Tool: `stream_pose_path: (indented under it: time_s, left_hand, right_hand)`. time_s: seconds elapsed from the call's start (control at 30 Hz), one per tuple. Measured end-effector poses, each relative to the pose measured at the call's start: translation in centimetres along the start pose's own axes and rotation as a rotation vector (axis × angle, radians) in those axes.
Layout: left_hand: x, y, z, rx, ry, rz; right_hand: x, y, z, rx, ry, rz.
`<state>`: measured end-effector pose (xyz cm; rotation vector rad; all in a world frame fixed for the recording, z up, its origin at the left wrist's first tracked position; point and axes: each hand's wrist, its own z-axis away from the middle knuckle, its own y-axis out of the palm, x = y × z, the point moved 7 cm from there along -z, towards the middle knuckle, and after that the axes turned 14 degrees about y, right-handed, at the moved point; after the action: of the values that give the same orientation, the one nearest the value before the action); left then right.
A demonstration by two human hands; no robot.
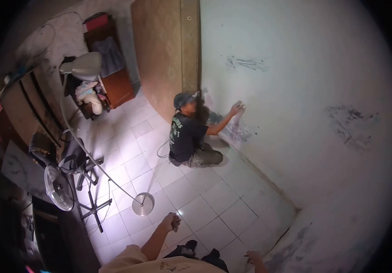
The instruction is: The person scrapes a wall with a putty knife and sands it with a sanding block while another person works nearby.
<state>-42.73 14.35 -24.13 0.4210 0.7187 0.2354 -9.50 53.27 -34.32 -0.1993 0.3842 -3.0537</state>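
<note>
My left hand (172, 222) is held out over the tiled floor with its fingers curled closed. A small bright spot shows beside its fingertips, and I cannot make out what the hand holds. Low at the right, my right hand (253, 257) hangs near the base of the wall, fingers apart and apparently holding nothing. Ahead, a co-worker (187, 132) in a dark cap and black T-shirt crouches at the white wall (291, 91). That person's raised hand (237, 108) presses a small pale thing to the wall, above a dark smudged patch (239, 132).
A floor lamp with a round metal base (143, 204) stands on the tiles at the left. Beyond it are a fan (59, 187), an office chair (73, 157) and a reddish-brown cabinet (117, 88). Another smeared patch (352, 125) marks the wall. A brown door (157, 50) stands behind the co-worker.
</note>
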Motion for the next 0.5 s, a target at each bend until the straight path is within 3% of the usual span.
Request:
stream_pose_path:
  time_s: [0.03, 0.07, 0.13, 0.17, 0.2, 0.23, 0.27, 0.33, 0.37, 0.4, 0.43, 0.47, 0.5]
  left_hand:
    - [-0.1, -1.9, 0.8, -0.144, 0.053, 0.002]
    - [0.1, -3.8, 1.6, -0.183, 0.070, 0.032]
    - [1.2, -8.0, 3.1, -0.273, 0.079, 0.094]
    - [1.1, -8.9, 5.1, -0.316, 0.094, 0.109]
    - [-0.2, -9.9, 7.1, -0.454, 0.210, 0.022]
    - [-1.2, -10.7, 9.4, -0.591, 0.321, -0.064]
    - [-2.3, -15.4, 9.6, -0.606, 0.423, -0.025]
    - [-6.5, -22.2, 13.3, -0.757, 0.666, -0.037]
    - [-8.7, -31.2, 13.3, -0.681, 0.762, -0.210]
    - [-11.3, -32.0, 17.7, -0.978, 0.902, -0.171]
    - [-14.1, -28.0, 24.0, -1.088, 0.966, -0.065]
    - [-16.4, -36.1, 26.9, -1.351, 1.091, -0.324]
    - [-18.2, -30.6, 32.1, -1.269, 1.073, -0.061]
  right_hand:
    - [0.1, -0.7, -1.8, -0.019, 0.091, -0.320]
    - [-2.8, -0.8, -10.2, 0.000, 0.082, -0.294]
    - [1.4, 0.5, -19.6, 0.029, -0.659, 0.473]
    - [3.7, 1.0, -14.3, 0.068, -0.671, 0.501]
    - [8.1, 1.2, -8.5, 0.138, -0.664, 0.967]
    - [10.2, 1.3, -9.9, 0.225, -0.536, 0.796]
    - [12.5, 1.3, -10.1, 0.299, -0.400, 0.628]
    - [19.3, 0.4, 0.0, 0.379, -0.143, 0.440]
    - [22.9, -0.6, 2.8, 0.308, -0.170, 0.415]
    - [25.9, -1.0, 4.6, 0.238, -0.202, 0.388]
    - [29.4, -1.4, 4.2, 0.174, -0.334, 0.477]
    - [33.2, -2.1, 3.7, 0.112, -0.469, 0.562]
    - [36.4, -3.0, 3.6, 0.145, -0.479, 0.383]
